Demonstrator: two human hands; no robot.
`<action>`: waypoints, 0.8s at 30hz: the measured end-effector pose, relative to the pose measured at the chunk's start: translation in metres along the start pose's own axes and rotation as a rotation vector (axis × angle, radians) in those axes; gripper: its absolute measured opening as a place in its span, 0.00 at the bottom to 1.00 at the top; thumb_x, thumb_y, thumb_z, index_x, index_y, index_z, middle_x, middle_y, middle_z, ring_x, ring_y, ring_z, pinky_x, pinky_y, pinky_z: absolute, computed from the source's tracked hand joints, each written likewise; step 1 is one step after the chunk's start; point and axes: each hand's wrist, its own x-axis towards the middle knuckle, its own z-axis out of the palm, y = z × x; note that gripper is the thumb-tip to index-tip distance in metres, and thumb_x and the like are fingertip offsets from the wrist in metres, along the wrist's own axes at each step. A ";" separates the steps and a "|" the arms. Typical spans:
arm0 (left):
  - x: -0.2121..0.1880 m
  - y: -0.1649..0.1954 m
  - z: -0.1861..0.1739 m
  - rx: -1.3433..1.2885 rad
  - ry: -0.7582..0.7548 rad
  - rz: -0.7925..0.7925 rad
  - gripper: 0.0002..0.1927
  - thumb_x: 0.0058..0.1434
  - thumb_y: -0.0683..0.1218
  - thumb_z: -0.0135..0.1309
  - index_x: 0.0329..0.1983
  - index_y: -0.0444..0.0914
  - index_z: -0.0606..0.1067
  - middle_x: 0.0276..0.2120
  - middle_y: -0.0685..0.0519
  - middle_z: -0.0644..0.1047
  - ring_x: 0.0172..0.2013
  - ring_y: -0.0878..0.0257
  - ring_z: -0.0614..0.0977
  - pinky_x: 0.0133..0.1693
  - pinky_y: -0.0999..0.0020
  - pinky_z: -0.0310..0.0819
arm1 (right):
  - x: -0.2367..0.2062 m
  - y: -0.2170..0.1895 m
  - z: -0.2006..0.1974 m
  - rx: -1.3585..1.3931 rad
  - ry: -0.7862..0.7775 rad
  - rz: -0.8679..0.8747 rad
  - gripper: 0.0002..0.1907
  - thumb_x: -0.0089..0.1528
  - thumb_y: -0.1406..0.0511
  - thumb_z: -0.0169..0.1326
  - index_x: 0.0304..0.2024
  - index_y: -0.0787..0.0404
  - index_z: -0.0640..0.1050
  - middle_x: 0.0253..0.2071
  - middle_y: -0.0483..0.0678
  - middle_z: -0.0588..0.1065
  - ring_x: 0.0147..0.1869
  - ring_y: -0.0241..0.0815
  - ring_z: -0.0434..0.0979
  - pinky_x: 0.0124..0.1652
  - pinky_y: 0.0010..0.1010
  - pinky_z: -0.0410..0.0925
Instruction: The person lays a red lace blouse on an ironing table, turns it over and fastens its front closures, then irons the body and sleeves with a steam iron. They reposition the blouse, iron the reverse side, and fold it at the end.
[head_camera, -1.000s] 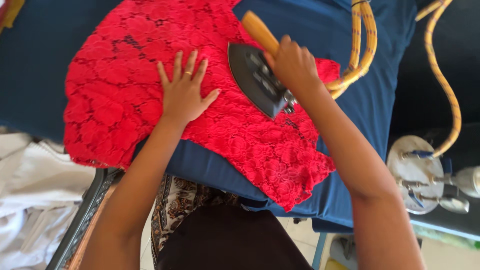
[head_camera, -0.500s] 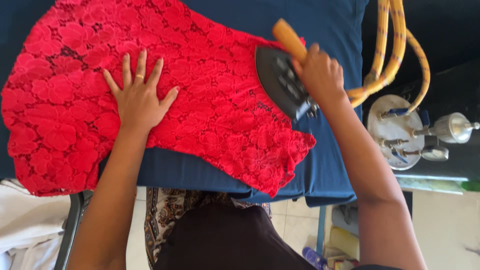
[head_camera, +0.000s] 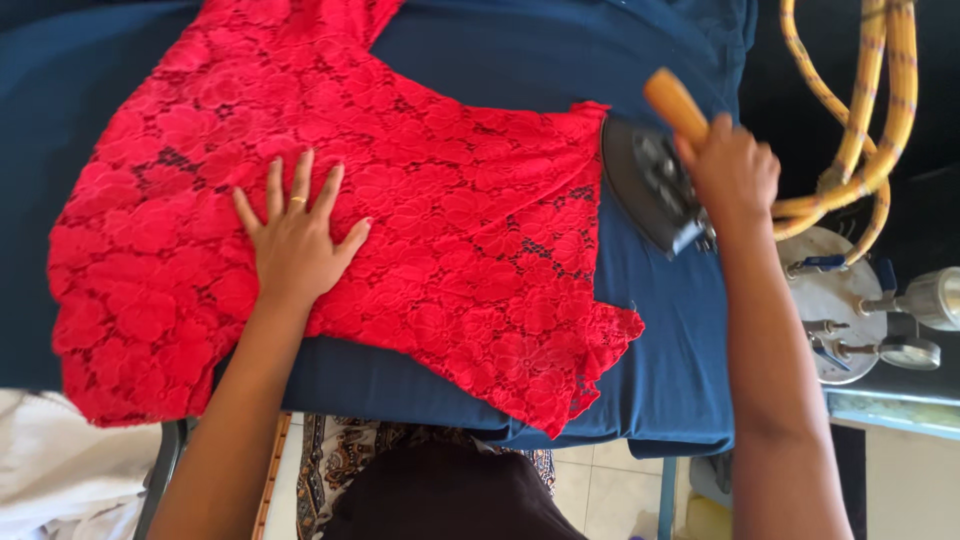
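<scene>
across centre of frame: red lace garment (head_camera: 420, 230) spread flat on blue padded ironing board (head_camera: 660, 380). soft, light, openwork, likely snags and shifts easily; best held by flat palm. left hand (head_camera: 295, 240) spread flat on lace, fingers splayed. right hand (head_camera: 735, 170) closed around wooden handle of iron (head_camera: 650, 185) at garment's right edge. yellow hoses (head_camera: 860, 110) upper right, steam unit with gauges (head_camera: 850, 310) below.

blue ironing board (head_camera: 560, 60), red lace garment (head_camera: 450, 230), iron (head_camera: 650, 185)
</scene>
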 end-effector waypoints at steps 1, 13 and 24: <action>0.000 0.000 0.000 0.005 -0.004 -0.002 0.40 0.65 0.68 0.50 0.76 0.47 0.66 0.77 0.47 0.58 0.75 0.39 0.53 0.66 0.22 0.32 | 0.015 0.002 0.010 -0.024 0.041 0.029 0.29 0.68 0.42 0.57 0.40 0.60 0.75 0.34 0.56 0.79 0.38 0.63 0.82 0.34 0.50 0.74; 0.002 0.004 0.000 0.023 0.029 0.006 0.39 0.64 0.67 0.53 0.75 0.47 0.68 0.77 0.47 0.60 0.75 0.41 0.56 0.66 0.22 0.36 | 0.046 -0.066 -0.013 0.300 0.439 -0.656 0.24 0.64 0.70 0.62 0.61 0.57 0.70 0.64 0.47 0.70 0.71 0.45 0.69 0.69 0.40 0.67; 0.000 0.000 0.004 0.026 0.066 0.016 0.38 0.64 0.67 0.53 0.74 0.47 0.68 0.76 0.47 0.60 0.74 0.41 0.58 0.66 0.23 0.38 | 0.041 -0.063 -0.013 1.091 -0.146 -0.087 0.11 0.66 0.59 0.62 0.37 0.59 0.78 0.36 0.48 0.78 0.45 0.51 0.80 0.45 0.42 0.71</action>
